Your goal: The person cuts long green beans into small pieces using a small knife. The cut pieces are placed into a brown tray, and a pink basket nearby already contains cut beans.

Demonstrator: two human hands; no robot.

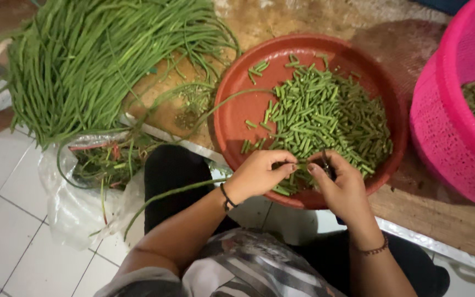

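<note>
Left hand (259, 173): forearm comes in from lower left, wrist bent inward, thumb and fingertips pinched shut on a long green bean (178, 191). The bean trails back from the pinch, past the wrist with its black band (227, 198), and droops down toward the floor.

Right hand (343, 187): forearm rises from lower right, beaded bracelet (374, 250) at the wrist, fingers curled closed around a small dark blade (325, 163), tip just beside the left fingertips.

Both hands meet over the near rim of a red round tray (237, 118). Beyond the knuckles: heap of cut bean pieces (331, 118). Far left of the left hand: pile of whole long beans (100, 60). Below that pile: clear plastic bag (70, 206) with trimmings. Right of the right hand: pink perforated basket (452, 132).
</note>
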